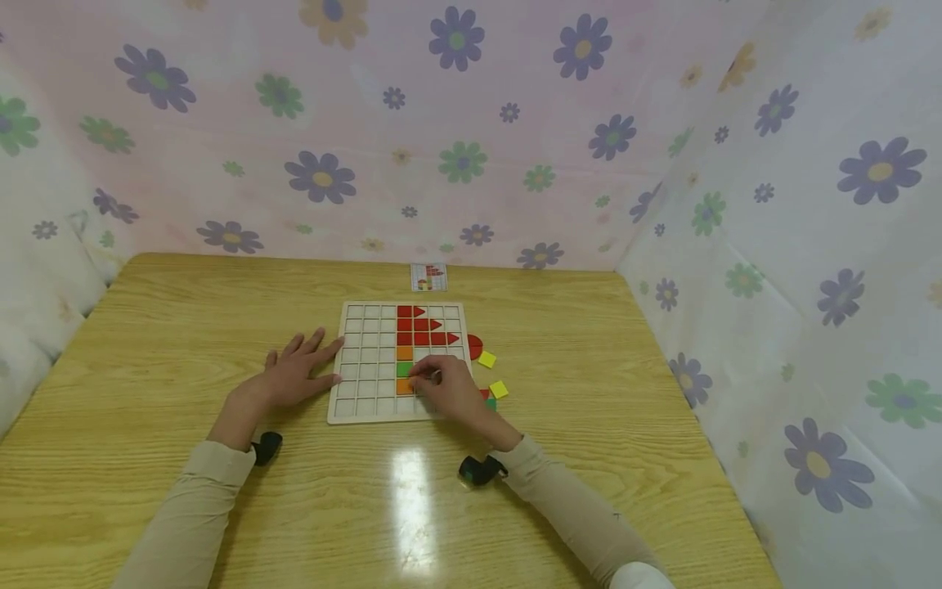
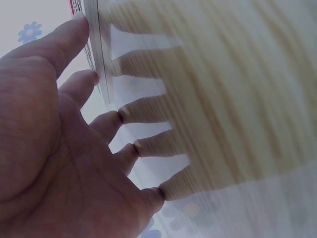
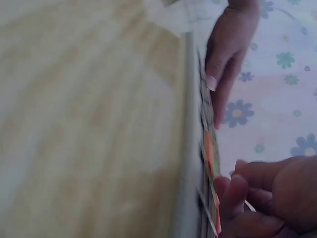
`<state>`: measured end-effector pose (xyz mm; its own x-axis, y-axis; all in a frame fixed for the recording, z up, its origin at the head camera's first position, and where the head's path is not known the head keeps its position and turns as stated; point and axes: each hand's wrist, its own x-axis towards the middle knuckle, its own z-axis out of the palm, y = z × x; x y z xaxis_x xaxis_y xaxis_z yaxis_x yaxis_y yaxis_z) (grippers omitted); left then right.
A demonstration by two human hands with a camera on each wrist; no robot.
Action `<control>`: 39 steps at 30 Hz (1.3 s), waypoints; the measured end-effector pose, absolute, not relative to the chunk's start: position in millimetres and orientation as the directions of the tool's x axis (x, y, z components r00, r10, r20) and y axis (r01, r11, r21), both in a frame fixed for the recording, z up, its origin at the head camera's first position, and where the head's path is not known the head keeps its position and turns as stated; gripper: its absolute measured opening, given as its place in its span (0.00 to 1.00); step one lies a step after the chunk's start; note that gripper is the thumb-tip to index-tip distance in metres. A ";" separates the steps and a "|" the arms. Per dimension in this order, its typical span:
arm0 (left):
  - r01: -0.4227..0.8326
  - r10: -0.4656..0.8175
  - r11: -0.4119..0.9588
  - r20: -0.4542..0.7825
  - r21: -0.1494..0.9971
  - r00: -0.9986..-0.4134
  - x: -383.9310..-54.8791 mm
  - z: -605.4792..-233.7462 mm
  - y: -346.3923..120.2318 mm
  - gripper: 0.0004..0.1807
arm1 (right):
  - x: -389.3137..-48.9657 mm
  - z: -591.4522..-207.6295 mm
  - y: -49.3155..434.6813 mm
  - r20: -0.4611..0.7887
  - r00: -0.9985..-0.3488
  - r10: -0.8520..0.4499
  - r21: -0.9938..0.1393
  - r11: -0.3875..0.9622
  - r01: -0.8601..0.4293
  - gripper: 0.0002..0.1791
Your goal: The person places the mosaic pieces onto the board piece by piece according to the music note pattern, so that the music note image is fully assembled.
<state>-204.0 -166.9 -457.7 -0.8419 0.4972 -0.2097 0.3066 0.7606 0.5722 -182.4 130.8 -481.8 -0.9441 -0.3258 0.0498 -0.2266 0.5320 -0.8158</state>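
On the table (image 1: pixel 338 507), a gridded board (image 1: pixel 365 357) lies flat, your left grip (image 1: pixel 294 379) spread against its left edge. Your right grip (image 1: pixel 455 391) curls beside a green tile (image 1: pixel 403 370) and an orange tile (image 1: pixel 403 388) set in it; whether it pinches anything, I cannot tell. Tiles look light and stiff, best held by their edges. Loose yellow tiles (image 1: pixel 499 389) lie rightward; your right grip hides some cells.

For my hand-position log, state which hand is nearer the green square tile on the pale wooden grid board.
Right. The right hand is just right of the green square tile; the left hand is farther off, at the left edge of the board.
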 end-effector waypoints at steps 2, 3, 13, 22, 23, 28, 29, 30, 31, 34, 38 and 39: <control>0.301 0.492 0.764 -0.213 0.570 -0.844 -203.8 -458.7 -167.6 0.39 | -185.4 -477.5 136.3 0.060 -0.941 -0.333 -0.815 0.528 -0.239 0.05; 0.299 0.490 0.765 -0.215 0.570 -0.845 -203.6 -459.1 -168.0 0.39 | -187.5 -475.0 139.8 0.066 -0.941 -0.333 -0.815 0.526 -0.244 0.06; 0.296 0.490 0.761 -0.212 0.577 -0.845 -203.3 -462.7 -170.0 0.39 | -215.0 -461.6 192.7 0.087 -0.989 -0.122 -0.672 0.725 -0.149 0.09; 0.300 0.489 0.761 -0.204 0.576 -0.848 -203.7 -464.3 -170.9 0.38 | -224.0 -465.2 221.6 -0.110 -0.977 -0.181 -0.690 0.721 -0.056 0.10; 0.300 0.489 0.760 -0.204 0.576 -0.848 -203.8 -464.4 -171.1 0.38 | -224.5 -465.8 222.2 -0.115 -0.976 -0.187 -0.695 0.717 -0.055 0.11; 0.301 0.490 0.758 -0.200 0.579 -0.849 -203.3 -462.1 -171.0 0.38 | -227.5 -470.4 222.9 -0.110 -0.973 -0.201 -0.697 0.714 -0.068 0.10; 0.299 0.488 0.759 -0.201 0.579 -0.849 -203.4 -462.0 -170.7 0.38 | -228.2 -471.0 222.4 -0.110 -0.974 -0.197 -0.697 0.714 -0.066 0.10; 0.299 0.488 0.759 -0.201 0.579 -0.849 -203.4 -461.7 -170.5 0.39 | -228.6 -471.2 221.9 -0.109 -0.974 -0.197 -0.697 0.714 -0.066 0.10; 0.299 0.488 0.760 -0.201 0.577 -0.850 -203.6 -461.6 -170.4 0.39 | -228.8 -470.8 221.4 -0.108 -0.975 -0.196 -0.695 0.716 -0.067 0.10; 0.295 0.485 0.760 -0.204 0.578 -0.850 -204.4 -462.1 -170.2 0.39 | -229.2 -469.7 220.4 -0.114 -0.974 -0.195 -0.693 0.718 -0.063 0.09; 0.306 0.492 0.759 -0.198 0.574 -0.848 -205.5 -461.9 -169.6 0.39 | -228.1 -467.7 220.4 -0.145 -0.971 -0.188 -0.693 0.720 -0.037 0.09; 0.308 0.493 0.758 -0.196 0.575 -0.847 -205.5 -461.4 -169.3 0.39 | -227.7 -467.3 220.5 -0.151 -0.971 -0.186 -0.693 0.720 -0.030 0.09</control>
